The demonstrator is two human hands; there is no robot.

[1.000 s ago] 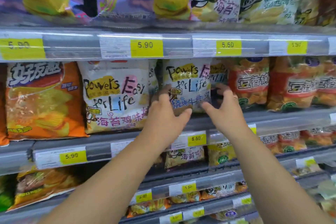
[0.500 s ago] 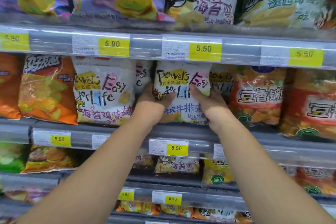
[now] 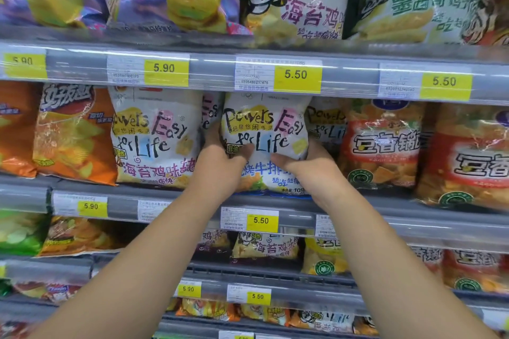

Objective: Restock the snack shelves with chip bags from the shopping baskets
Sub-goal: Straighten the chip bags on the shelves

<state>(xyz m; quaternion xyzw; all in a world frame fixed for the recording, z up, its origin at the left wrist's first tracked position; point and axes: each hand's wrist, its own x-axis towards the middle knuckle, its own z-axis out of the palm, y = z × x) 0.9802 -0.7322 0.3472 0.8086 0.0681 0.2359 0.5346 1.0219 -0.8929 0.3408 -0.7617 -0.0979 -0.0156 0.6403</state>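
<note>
A white chip bag (image 3: 264, 129) printed "Powers Easy for Life" stands upright on the middle shelf (image 3: 192, 195), under a 5.50 price tag. My left hand (image 3: 220, 162) grips its left side, thumb across the front. My right hand (image 3: 311, 168) grips its right lower side, thumb on the front and fingers behind. More white bags of the same brand stand right behind and beside it. No shopping basket is in view.
A bigger white bag (image 3: 157, 137) and an orange bag (image 3: 74, 135) stand to the left. Red-orange bags (image 3: 382, 143) fill the right. Purple and white bags line the upper shelf (image 3: 248, 74). Lower shelves (image 3: 275, 278) hold more snack bags.
Both hands have slid from the bag's lower front to clasp its sides, and the bag now stands straighter and further forward. The camera has moved closer to the shelf.
</note>
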